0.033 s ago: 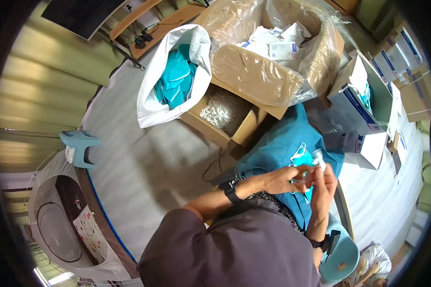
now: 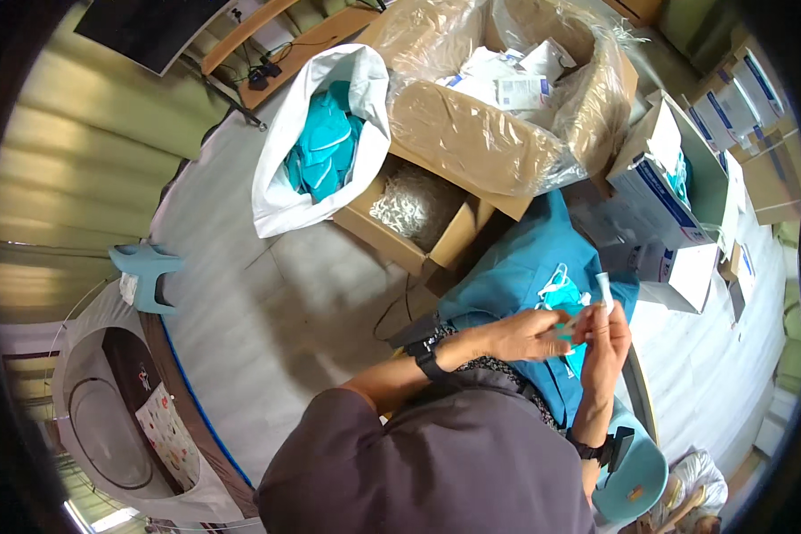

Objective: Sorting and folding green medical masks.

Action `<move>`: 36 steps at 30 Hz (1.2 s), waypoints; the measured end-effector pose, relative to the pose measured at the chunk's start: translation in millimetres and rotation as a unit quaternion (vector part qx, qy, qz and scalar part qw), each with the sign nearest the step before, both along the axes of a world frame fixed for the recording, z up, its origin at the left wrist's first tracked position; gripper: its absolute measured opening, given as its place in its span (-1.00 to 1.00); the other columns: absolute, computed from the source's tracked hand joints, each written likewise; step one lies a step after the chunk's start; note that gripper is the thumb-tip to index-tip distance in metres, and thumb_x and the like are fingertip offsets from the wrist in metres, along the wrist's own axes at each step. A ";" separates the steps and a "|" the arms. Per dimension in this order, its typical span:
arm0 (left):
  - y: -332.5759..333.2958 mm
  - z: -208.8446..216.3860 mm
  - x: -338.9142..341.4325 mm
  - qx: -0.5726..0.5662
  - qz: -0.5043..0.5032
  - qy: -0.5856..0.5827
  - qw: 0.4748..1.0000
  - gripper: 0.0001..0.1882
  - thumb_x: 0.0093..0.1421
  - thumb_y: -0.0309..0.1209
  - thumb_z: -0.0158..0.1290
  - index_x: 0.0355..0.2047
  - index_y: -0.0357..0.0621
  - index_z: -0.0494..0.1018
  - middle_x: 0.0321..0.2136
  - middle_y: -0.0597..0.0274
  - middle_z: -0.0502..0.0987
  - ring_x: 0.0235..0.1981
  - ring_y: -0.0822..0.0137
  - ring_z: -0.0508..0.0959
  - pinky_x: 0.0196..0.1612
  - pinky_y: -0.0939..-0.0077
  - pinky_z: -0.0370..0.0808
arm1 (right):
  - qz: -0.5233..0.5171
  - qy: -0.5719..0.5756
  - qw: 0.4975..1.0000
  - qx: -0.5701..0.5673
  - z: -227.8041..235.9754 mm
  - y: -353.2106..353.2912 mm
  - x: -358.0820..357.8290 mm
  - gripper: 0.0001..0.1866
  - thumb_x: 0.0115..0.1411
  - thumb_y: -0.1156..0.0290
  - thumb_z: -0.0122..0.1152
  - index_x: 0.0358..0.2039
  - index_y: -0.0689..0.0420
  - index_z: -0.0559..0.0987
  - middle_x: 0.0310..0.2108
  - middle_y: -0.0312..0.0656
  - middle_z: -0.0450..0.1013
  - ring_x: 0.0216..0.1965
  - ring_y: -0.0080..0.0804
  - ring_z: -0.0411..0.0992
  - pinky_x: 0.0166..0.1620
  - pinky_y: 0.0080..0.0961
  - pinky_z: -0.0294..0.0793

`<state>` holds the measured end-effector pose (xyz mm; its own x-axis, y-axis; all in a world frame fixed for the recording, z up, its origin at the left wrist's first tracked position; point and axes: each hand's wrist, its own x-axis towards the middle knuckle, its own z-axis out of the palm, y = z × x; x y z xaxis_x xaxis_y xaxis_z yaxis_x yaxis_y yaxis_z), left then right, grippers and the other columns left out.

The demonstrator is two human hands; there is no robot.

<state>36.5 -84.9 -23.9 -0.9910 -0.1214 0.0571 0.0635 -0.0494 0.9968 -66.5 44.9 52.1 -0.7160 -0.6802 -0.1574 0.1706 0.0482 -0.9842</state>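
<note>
Right of centre in the frame, your right hand (image 2: 607, 345) has its thumb and fingers drawn together on a slim white piece (image 2: 604, 288), which stands up from the fingertips. Your left hand (image 2: 529, 335) reaches in just beside it, its fingers bent and nearly together; they are blurred, so you cannot tell whether they grip anything. Below and behind your fingers, teal face masks (image 2: 575, 360) with white straps lie on the blue cloth (image 2: 516, 267) over your lap.

At upper centre, a white sack (image 2: 274, 182) holds more teal masks, and beside it an open cardboard box (image 2: 378, 233) contains a tangle of white strands (image 2: 402, 212). Above these, a large carton lined with clear plastic (image 2: 481, 133) holds white packets (image 2: 521, 91). At upper right, an open white box (image 2: 654, 196) has teal items inside.
</note>
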 end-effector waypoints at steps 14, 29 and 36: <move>-74.2 -27.8 2.1 0.551 0.338 -0.040 0.762 -0.63 0.33 -0.07 -0.05 -0.56 0.10 0.20 -0.77 0.52 0.11 -0.78 0.57 0.10 -0.73 0.65 0.03 | 0.113 -0.265 0.954 -0.079 -33.1 3.4 46.2 -0.55 0.34 0.27 0.05 0.17 0.19 0.37 0.23 -0.10 0.25 0.19 -0.19 0.33 0.08 -0.23 0.44; -82.9 -37.4 -5.7 -0.270 0.283 -0.160 0.906 -0.74 0.14 -0.47 0.16 -0.13 -0.19 0.52 -0.25 0.14 0.61 -0.31 0.31 0.62 -0.29 0.48 0.53 | -0.123 0.267 0.881 0.371 -92.1 93.8 -34.1 -0.64 0.09 0.23 0.34 -0.21 0.22 0.57 -0.37 -0.14 0.51 -0.33 -0.27 0.48 -0.24 -0.36 0.46; 24.6 -69.8 -47.6 -0.262 0.107 -0.127 0.951 -0.41 -0.06 -0.53 0.28 0.04 -0.23 0.38 -0.06 0.00 0.50 -0.18 0.17 0.56 -0.13 0.33 0.52 | -0.052 0.223 0.859 0.457 -104.4 66.5 -40.1 -0.56 -0.08 0.32 0.44 -0.17 0.14 0.54 -0.32 -0.09 0.46 -0.23 -0.14 0.46 -0.18 -0.27 0.46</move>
<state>-11.0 -60.3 -93.7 -0.9367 -0.3425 -0.0720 -0.2290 0.4443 0.8661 -106.6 111.4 -52.3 -0.8931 -0.3465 -0.2870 -0.1631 0.8439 -0.5112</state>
